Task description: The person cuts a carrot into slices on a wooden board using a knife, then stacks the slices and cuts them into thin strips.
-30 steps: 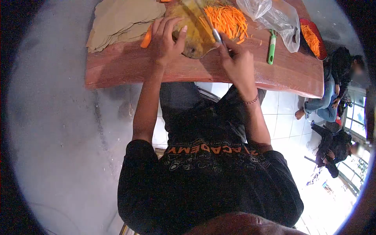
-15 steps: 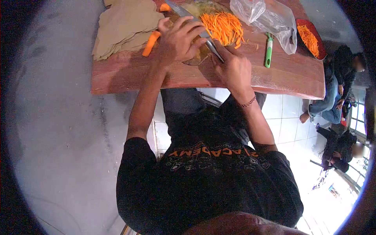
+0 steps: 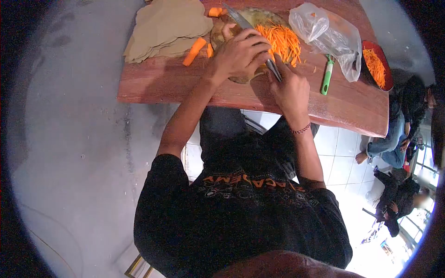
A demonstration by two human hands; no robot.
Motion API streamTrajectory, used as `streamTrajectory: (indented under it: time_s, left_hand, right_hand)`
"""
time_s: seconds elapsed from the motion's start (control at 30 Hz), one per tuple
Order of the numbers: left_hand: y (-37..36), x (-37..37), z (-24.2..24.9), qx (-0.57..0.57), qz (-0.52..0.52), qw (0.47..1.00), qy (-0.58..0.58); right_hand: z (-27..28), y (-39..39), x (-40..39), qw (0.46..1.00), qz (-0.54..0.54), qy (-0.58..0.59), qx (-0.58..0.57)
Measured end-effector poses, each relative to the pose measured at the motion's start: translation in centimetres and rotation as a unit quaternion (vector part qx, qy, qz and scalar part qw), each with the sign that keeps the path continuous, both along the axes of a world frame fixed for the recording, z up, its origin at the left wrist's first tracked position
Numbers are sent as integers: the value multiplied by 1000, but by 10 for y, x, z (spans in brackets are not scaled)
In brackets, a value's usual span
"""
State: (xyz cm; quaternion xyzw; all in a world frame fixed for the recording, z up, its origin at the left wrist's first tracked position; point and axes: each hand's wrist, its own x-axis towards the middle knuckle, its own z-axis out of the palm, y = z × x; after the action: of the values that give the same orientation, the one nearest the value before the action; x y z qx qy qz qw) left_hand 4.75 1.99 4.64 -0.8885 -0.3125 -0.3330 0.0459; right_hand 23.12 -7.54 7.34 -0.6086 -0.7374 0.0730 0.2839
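My right hand [image 3: 291,88] is closed round the metal handle of a kitchen knife [image 3: 239,19], whose blade points up and left over a round cutting board [image 3: 218,34]. My left hand [image 3: 241,54] lies across the blade area with bent fingers, its thumb to the left. Whatever sits beneath those fingers is hidden. Against the blade's right side rests a pile of carrot strips [image 3: 280,42]. Left of the board lies a carrot chunk [image 3: 194,52] with a smaller piece beside it. Another carrot piece [image 3: 215,12] is near the blade tip.
Brown paper sheets [image 3: 169,30] cover the table's left part. To the right are a clear plastic bag [image 3: 331,37], a green-handled peeler [image 3: 327,76] and a red tray [image 3: 388,76] holding carrot strips. Two people sit on the far right. The wooden table's [image 3: 343,109] front edge faces me.
The view has turned slightly, so the table and its things appear shifted to the right. My right hand keeps its grip on the knife, and my left hand stays over the board.
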Motion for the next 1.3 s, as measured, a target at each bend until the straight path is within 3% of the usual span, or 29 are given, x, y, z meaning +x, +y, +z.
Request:
streamTrajectory:
  time_s: [0.17,0.3,0.37,0.47,0.6,0.7,0.8,1.0,1.07,1.13,1.17,1.3]
  left_hand:
    - [6,6,3,35,16,997,70]
    - [6,7,9,50,20,998,19]
    - [-1,2,17,-19,-24,999,36]
    - [-1,9,11,-20,-26,999,-5]
    - [-1,17,14,12,6,999,39]
    - [4,19,11,29,4,1000,-11]
    - [4,10,16,-37,-23,996,-78]
    - [-8,-10,9,-32,24,998,-53]
    - [-18,-18,10,5,44,996,-74]
    - [-24,-38,9,-23,138,987,-79]
    - [-25,-51,-4,-33,136,977,-164]
    - [-29,-110,-27,-123,217,958,-143]
  right_hand:
    - [3,1,-6,1000,-10,-7,-20]
    - [5,3,-2,1000,-25,14,-14]
    - [4,4,-1,998,-51,-1,-22]
    - [2,7,1,999,-28,25,17]
    - [6,8,-2,999,-20,-9,-35]
    - [8,9,-3,1000,-19,2,-13]
    - [6,9,0,999,-29,16,16]
    - [-1,6,3,999,-28,7,16]
    - [-6,6,2,998,-20,52,35]
    - [1,5,3,994,-24,103,-3]
    - [3,4,4,987,-34,150,-40]
    - [1,0,6,969,-47,229,-74]
